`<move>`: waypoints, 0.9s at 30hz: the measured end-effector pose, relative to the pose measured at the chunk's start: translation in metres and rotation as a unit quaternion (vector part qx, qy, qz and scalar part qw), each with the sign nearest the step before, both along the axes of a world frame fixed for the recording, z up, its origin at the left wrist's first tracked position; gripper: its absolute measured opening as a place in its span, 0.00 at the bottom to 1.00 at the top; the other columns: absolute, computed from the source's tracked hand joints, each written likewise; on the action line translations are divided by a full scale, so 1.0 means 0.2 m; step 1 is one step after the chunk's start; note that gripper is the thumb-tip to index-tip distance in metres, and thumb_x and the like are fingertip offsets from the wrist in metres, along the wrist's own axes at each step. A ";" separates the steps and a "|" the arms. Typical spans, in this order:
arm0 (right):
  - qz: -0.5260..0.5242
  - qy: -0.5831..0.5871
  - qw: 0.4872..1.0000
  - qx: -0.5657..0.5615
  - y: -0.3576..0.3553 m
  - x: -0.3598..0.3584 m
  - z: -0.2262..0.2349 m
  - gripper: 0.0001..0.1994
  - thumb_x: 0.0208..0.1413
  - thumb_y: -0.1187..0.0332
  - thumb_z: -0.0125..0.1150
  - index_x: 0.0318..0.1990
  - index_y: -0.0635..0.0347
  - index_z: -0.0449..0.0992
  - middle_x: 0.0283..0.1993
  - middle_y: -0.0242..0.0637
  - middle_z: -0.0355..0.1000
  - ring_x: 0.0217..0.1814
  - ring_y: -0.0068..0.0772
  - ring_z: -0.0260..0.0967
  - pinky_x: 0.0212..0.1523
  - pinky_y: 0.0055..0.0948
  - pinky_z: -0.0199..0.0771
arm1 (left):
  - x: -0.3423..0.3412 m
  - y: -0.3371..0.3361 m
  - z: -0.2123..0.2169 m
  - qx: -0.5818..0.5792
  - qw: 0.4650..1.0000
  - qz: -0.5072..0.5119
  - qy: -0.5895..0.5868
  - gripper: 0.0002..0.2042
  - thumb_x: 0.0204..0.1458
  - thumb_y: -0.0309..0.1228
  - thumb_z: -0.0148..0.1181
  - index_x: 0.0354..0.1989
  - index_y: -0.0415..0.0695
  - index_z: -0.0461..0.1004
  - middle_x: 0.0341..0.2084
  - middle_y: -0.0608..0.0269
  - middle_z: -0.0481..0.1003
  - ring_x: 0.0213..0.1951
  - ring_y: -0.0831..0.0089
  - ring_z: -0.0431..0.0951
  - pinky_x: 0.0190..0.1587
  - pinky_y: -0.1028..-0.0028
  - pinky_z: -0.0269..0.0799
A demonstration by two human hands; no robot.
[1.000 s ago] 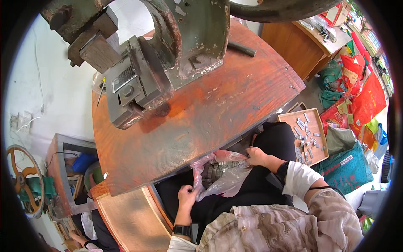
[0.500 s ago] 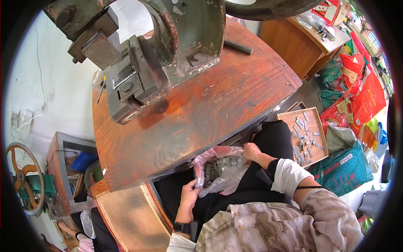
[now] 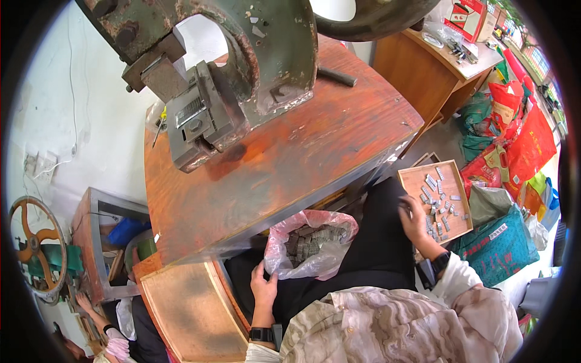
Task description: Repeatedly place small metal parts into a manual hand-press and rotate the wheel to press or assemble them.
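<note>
Now, step: you're fetching small grey parts.
Left hand [image 3: 264, 285]: pinching the pink bag [image 3: 310, 244] on your lap.
Right hand [image 3: 413, 219]: fingers curled, grip unclear, at wooden tray [image 3: 463, 225] of parts.
Next: aim for the bag's mouth.

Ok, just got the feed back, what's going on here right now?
A person sits at a worn wooden workbench under a heavy green press. On the lap lies a clear plastic bag full of small grey metal pieces. The left hand holds the bag's edge. The right hand reaches out to a shallow wooden tray at the side, where more of the grey pieces lie scattered. An empty-looking tray sits at the lower left.
</note>
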State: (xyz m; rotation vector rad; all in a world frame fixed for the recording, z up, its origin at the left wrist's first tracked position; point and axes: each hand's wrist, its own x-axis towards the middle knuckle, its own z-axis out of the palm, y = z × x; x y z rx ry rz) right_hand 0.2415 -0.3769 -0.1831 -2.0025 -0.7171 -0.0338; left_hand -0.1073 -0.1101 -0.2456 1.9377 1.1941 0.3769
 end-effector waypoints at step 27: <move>-0.068 0.434 0.737 -0.513 -1.01 -0.88 -0.71 0.25 0.42 0.68 0.60 0.52 0.53 0.66 0.47 0.44 0.68 0.51 0.49 0.65 0.50 0.42 0.65 | 1.36 0.01 1.33 0.443 0.759 -0.466 0.099 0.35 0.43 0.55 0.59 0.56 0.46 0.64 0.58 0.47 0.60 0.60 0.42 0.55 0.56 0.38 0.48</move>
